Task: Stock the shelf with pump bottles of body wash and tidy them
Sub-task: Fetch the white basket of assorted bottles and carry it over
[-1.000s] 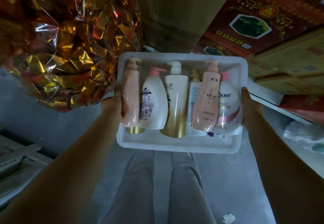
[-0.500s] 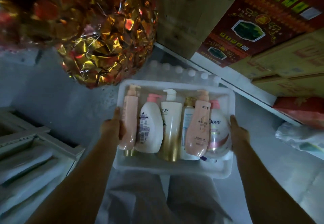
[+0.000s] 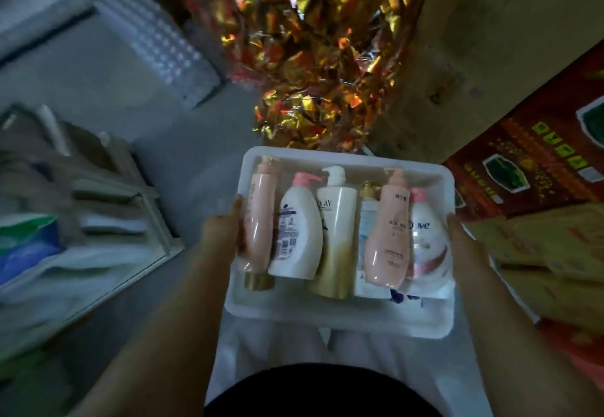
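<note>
Turning leftward over the last second, we log: crumpled gold-and-red foil bundle (image 3: 320, 57), now top centre, formerly upper left. White shelving unit (image 3: 153, 207), lower left, blurred, more of it in view; we judge it the destination. White rectangular foam tray (image 3: 343, 317), carried before our legs. Six plastic pump bottles in pink, white and gold (image 3: 336, 237), lying side by side in the tray, none stocked yet. Left hand (image 3: 222, 233) and right hand (image 3: 457, 237), well apart, each gripping a short tray edge.

tray (image 3: 343, 318) swung left, foil bundle (image 3: 310, 57) now ahead
</note>
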`<state>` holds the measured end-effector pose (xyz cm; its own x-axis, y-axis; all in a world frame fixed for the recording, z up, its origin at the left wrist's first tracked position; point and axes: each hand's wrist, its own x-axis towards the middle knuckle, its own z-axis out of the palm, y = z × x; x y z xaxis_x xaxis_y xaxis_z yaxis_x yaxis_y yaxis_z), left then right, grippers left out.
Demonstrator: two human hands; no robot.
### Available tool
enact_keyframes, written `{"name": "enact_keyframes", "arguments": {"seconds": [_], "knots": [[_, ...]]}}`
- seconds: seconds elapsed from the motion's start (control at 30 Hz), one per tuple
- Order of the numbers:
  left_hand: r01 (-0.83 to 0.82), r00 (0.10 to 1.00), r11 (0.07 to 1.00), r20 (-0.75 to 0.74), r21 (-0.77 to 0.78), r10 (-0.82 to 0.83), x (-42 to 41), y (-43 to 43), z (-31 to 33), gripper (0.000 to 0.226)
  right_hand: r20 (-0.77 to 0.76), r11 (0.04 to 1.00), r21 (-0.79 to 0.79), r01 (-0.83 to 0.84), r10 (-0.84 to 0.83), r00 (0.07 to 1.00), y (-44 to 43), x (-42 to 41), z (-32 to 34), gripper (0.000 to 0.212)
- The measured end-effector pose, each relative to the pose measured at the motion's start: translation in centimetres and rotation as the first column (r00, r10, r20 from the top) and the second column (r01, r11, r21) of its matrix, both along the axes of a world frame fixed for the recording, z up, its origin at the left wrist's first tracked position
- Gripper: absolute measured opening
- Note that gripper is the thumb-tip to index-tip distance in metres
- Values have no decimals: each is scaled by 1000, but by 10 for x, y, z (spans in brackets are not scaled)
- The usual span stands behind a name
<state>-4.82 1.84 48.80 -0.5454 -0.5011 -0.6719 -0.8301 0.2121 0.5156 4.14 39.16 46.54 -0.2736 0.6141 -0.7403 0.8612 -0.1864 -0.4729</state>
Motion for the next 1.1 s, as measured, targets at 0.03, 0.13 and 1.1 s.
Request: {"name": "enact_keyframes", "arguments": {"seconds": [0.03, 0.13, 1.1], "knots": [[-32, 999, 999, 2, -10, 32, 21, -6, 5, 62, -33, 999, -12, -42, 42, 999, -2, 0, 5, 66], [-128, 991, 992, 34, -21, 129, 85, -31, 10, 65, -61, 978, 19, -208, 208, 976, -14, -9, 13, 72], [-907, 382, 373, 9, 198, 924, 453, -323, 11, 59, 30, 108, 114, -988, 993, 112, -514, 0, 68, 76]]}}
